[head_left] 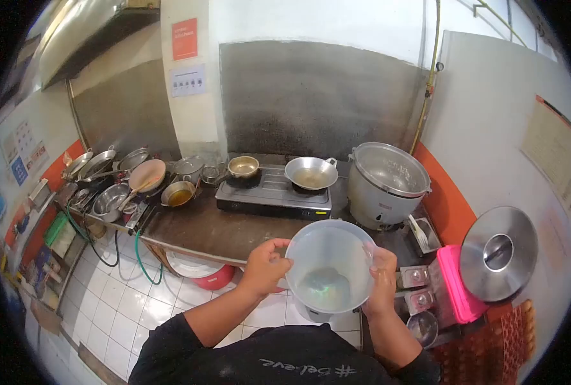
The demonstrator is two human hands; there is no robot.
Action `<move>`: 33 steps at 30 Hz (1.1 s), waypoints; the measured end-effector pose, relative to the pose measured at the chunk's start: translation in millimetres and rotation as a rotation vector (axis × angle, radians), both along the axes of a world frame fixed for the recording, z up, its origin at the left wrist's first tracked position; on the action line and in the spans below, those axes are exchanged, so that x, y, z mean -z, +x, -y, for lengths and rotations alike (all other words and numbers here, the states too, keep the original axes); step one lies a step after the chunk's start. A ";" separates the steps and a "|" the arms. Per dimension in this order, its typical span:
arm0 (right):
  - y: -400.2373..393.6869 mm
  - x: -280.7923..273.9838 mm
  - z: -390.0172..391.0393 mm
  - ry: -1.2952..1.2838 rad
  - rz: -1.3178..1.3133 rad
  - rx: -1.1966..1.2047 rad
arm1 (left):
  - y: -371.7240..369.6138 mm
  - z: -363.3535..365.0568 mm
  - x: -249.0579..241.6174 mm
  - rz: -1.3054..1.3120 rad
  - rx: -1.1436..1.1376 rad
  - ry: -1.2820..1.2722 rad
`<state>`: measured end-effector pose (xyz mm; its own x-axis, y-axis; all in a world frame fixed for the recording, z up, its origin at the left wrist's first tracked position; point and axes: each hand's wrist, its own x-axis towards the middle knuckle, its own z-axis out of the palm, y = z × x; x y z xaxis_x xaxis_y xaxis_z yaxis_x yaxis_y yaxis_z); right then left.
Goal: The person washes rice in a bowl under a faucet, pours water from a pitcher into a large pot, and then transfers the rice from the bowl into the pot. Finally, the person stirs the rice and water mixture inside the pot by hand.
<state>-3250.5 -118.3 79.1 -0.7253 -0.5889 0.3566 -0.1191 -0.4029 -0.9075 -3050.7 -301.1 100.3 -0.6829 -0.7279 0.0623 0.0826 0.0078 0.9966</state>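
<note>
Gripping clr plastic tub (330, 266), L hand (267, 266) & R hand (382, 276) clamped on opp. sides; tub's held up btwn black shirt (285, 359) & surface (195, 232), where 2 pans (311, 174) sit on stove (272, 200).

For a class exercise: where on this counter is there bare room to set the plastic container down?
Free: the brown counter between the stove, the counter's front edge and, at left, the pan of amber liquid; the plastic container hides part of its right end. Crowded: far left, with clustered pans, and right, around the large pot and pink box.
</note>
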 end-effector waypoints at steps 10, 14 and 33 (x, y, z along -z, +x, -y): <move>-168.4 -2.7 129.5 0.013 0.080 -0.122 | -162.5 100.2 -10.5 -0.010 -0.168 0.060; -232.0 11.3 182.6 0.092 -0.042 -0.018 | -221.1 152.5 -11.2 -0.007 -0.166 0.030; -513.8 48.0 339.5 -0.338 0.837 -0.212 | -535.9 268.6 -81.5 0.485 -0.170 -0.572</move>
<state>-3764.3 -457.8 31.1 -0.7130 -0.6988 -0.0577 0.6285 -0.6004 -0.4944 -3586.5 -569.7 181.8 -0.6114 -0.7700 0.1824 -0.4114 0.5063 0.7579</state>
